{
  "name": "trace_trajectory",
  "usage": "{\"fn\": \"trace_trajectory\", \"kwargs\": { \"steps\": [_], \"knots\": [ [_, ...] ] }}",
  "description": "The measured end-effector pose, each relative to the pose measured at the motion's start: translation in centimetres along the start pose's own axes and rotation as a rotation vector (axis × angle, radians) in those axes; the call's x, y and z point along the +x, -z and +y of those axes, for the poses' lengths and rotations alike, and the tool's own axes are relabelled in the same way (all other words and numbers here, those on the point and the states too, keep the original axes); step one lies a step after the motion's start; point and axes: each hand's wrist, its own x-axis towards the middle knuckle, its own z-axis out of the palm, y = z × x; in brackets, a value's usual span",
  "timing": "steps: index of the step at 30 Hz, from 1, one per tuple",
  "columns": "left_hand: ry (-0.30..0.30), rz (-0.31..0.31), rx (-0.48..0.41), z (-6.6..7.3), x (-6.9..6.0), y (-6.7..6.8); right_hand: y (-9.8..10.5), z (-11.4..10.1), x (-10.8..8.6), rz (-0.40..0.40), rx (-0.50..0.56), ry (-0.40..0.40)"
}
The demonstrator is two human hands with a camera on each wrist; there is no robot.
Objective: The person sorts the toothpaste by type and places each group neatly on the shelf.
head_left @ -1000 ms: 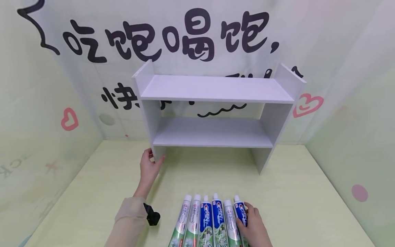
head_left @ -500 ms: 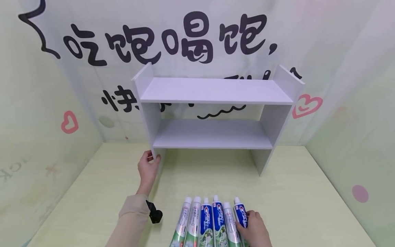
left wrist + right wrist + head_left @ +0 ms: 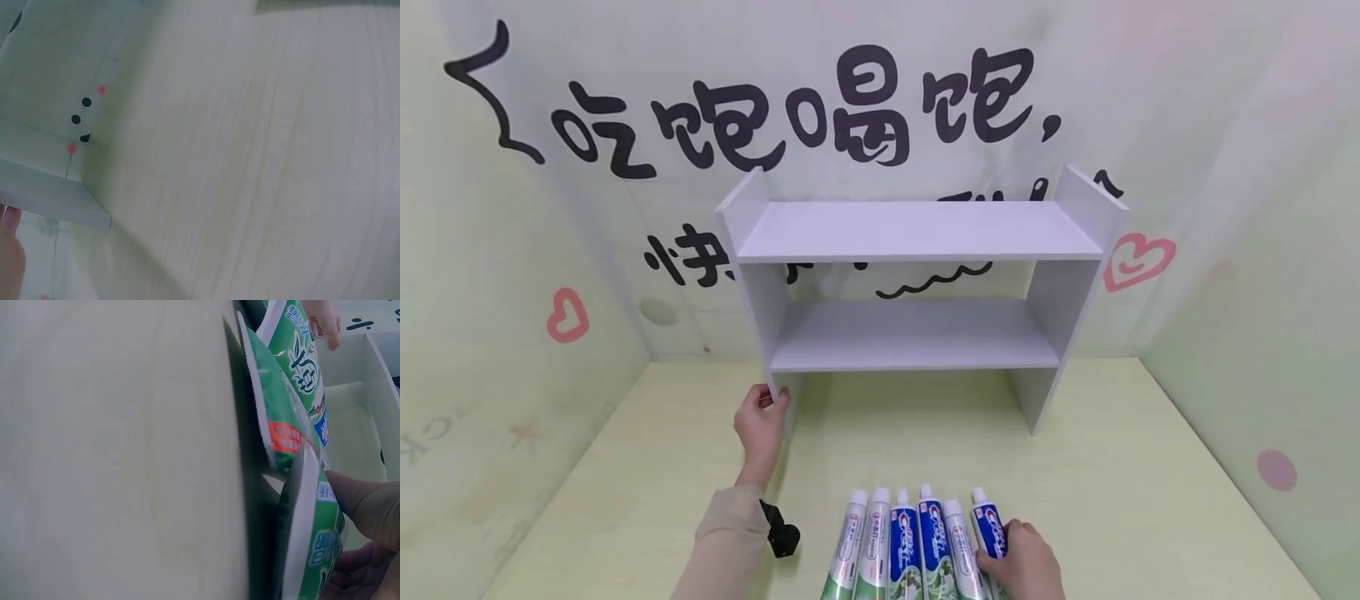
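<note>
My left hand (image 3: pixel 761 427) grips the lower front edge of the left side panel of a white two-tier shelf (image 3: pixel 913 335), thumb on the inner side. In the left wrist view, part of that hand (image 3: pixel 10 259) shows beside the panel (image 3: pixel 53 195). My right hand (image 3: pixel 1028 562) holds the rightmost toothpaste tube (image 3: pixel 989 528), blue and green with a white cap, between thumb and fingers. The right wrist view shows the tube's green lower end (image 3: pixel 317 547) against the hand (image 3: pixel 365 515). To its left, a white-and-green toothpaste tube (image 3: pixel 962 546) lies close by.
More toothpaste tubes, blue (image 3: pixel 935 537) and white (image 3: pixel 874 542), lie side by side, caps toward the shelf. A pale wood-look table (image 3: pixel 1150 500) carries everything. Printed walls (image 3: pixel 1247 333) enclose it at the back and sides. A black device (image 3: pixel 781 532) sits on my left wrist.
My left thumb has drawn in against the shelf's side panel. The head view has tilted slightly, so the scene sits lower. My right hand stays at the rightmost toothpaste tube.
</note>
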Motion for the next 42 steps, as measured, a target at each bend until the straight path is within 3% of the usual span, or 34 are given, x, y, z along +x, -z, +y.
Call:
{"fn": "trace_trajectory", "kwargs": {
  "steps": [5, 12, 20, 33, 42],
  "knots": [
    [0.012, -0.026, 0.0, 0.1, -0.1, 0.1, 0.0, 0.1, 0.1, 0.003, -0.007, 0.017],
    [-0.006, 0.011, 0.001, 0.2, -0.2, 0.2, 0.0, 0.1, 0.4, -0.021, 0.019, 0.015],
    [-0.006, 0.003, 0.005, 0.0, -0.2, 0.3, 0.1, 0.3, 0.3, -0.012, 0.053, 0.027],
    [-0.033, 0.005, 0.026, -0.1, 0.1, 0.2, 0.7, 0.0, 0.5, -0.071, 0.083, -0.008],
    [-0.012, -0.014, 0.02, 0.0, -0.1, 0.3, 0.9, 0.3, 0.8, -0.098, 0.125, 0.012]
  ]
}}
